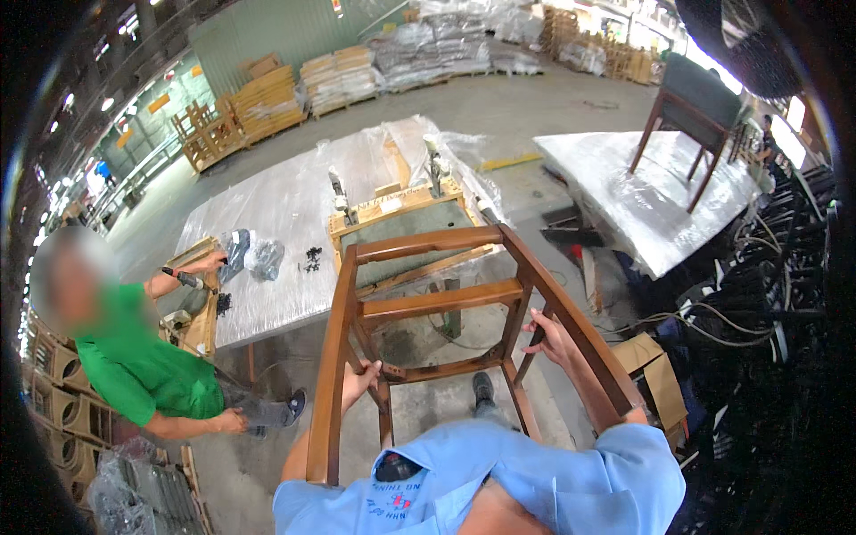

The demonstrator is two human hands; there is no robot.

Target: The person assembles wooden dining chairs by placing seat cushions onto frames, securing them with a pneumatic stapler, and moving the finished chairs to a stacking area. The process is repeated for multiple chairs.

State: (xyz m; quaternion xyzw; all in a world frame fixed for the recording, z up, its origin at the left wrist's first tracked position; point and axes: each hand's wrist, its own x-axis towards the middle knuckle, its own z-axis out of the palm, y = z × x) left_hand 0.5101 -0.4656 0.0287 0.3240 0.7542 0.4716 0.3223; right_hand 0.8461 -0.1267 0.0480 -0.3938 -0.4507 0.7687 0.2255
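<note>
A brown wooden chair frame [428, 299], without seat or padding, is held up in front of my body, its long posts reaching back toward my shoulders. My left hand [358, 385] is closed round the frame's left side, and part of that hand is hidden behind the post. On the right, my right hand [556, 342] has its fingers curled round a dark part of the frame, inside the right post. Just beyond the frame, a wooden jig [406, 223] with a grey pad and metal toggle clamps sits on a plastic-covered table [267, 201].
A co-worker in a green shirt [152, 357] stands at the left by a second jig, near plastic bags [264, 259] and small black parts [312, 259]. A finished dark chair [691, 116] stands on a wrapped table [624, 178]. Cardboard [664, 383] and cables lie at right.
</note>
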